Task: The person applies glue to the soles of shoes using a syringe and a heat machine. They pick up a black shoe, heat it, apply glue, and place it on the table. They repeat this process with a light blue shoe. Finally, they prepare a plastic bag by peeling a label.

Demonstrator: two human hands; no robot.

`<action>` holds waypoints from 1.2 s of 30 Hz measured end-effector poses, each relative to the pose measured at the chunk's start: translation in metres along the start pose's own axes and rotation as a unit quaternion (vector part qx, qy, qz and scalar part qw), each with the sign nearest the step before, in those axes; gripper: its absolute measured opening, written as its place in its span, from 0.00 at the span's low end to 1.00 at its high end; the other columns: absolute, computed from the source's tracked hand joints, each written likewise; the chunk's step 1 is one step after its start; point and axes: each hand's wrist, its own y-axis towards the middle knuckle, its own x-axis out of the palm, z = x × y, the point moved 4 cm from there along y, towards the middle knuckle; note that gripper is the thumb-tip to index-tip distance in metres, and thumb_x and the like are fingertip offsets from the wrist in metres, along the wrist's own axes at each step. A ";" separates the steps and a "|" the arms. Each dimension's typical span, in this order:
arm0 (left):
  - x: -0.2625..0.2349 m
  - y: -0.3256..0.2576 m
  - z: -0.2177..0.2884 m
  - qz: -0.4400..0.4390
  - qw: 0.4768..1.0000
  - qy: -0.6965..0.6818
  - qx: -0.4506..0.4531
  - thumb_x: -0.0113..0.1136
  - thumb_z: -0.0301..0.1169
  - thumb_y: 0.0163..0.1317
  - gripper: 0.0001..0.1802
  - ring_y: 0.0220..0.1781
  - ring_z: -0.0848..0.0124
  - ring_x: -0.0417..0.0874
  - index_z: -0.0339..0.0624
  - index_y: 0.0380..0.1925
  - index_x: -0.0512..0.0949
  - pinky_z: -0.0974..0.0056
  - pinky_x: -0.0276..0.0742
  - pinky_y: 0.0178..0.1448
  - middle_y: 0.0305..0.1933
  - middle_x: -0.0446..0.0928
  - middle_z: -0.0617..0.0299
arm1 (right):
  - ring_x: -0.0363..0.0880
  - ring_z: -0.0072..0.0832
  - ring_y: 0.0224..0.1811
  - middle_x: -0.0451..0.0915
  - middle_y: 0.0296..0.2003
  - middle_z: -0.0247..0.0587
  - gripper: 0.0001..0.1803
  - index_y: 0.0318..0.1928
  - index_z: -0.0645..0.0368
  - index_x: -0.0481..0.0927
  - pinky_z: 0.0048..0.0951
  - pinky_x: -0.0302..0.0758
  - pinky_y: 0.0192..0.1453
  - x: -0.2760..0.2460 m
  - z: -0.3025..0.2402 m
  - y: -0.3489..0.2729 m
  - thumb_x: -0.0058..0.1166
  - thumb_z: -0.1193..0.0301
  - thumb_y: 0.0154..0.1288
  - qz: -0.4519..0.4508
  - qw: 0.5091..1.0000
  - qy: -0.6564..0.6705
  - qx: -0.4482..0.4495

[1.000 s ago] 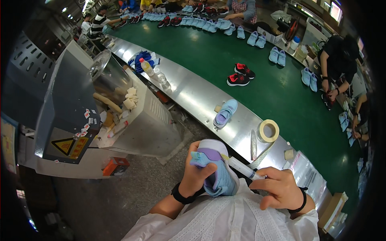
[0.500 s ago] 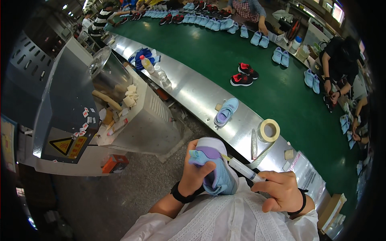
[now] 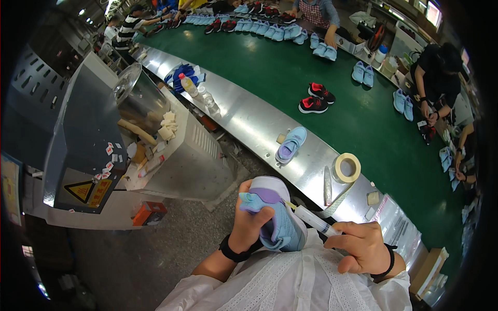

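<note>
A light blue and purple sneaker (image 3: 283, 228) with a white sole is tilted in front of my chest, gripped by my left hand (image 3: 251, 220) with the thumb at its collar. My right hand (image 3: 358, 245) is closed around a clear plastic syringe (image 3: 313, 220). The syringe's thin yellowish tip points at the shoe's side, near the edge of the sole; whether it touches cannot be made out. Past the held shoe, a matching blue sneaker (image 3: 291, 145) stands on the metal ledge (image 3: 254, 122) beside a small beige block (image 3: 280, 138).
A tape roll (image 3: 347, 168) and a slim tool (image 3: 327, 185) lie on the ledge, with bottles (image 3: 188, 85) farther left. Black-and-red shoes (image 3: 313, 105) stand on the green conveyor belt (image 3: 249, 67). Left is a grey machine (image 3: 83, 140) with a heat warning sign. Several co-workers (image 3: 438, 78) handle shoes across the belt.
Across the belt, a co-worker's hand has shifted a pair of blue shoes a little left. My hands, the held sneaker and the syringe have stayed almost still.
</note>
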 end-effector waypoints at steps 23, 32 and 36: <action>0.002 0.004 -0.001 -0.005 1.000 0.005 -0.011 0.69 0.49 0.49 0.42 0.47 0.74 0.74 0.35 0.54 0.59 0.68 0.71 0.53 0.46 0.72 0.59 | 0.76 0.31 0.19 0.78 0.34 0.43 0.25 0.33 0.54 0.80 0.25 0.73 0.20 -0.001 0.003 -0.007 0.54 0.43 0.54 -0.004 1.000 0.002 0.019; 0.006 0.008 0.000 0.006 0.999 0.043 0.001 0.63 0.54 0.51 0.38 0.44 0.71 0.74 0.38 0.52 0.63 0.65 0.71 0.49 0.44 0.70 0.58 | 0.76 0.32 0.19 0.78 0.34 0.44 0.25 0.33 0.54 0.80 0.25 0.74 0.20 -0.003 0.003 -0.004 0.55 0.44 0.54 -0.011 1.000 0.002 0.029; 0.007 0.009 -0.001 0.004 0.999 0.044 0.001 0.62 0.54 0.52 0.38 0.44 0.71 0.74 0.38 0.52 0.63 0.65 0.71 0.49 0.44 0.70 0.58 | 0.76 0.32 0.19 0.78 0.34 0.45 0.25 0.32 0.55 0.80 0.26 0.74 0.21 -0.004 0.004 -0.004 0.55 0.44 0.54 -0.009 0.999 0.007 0.035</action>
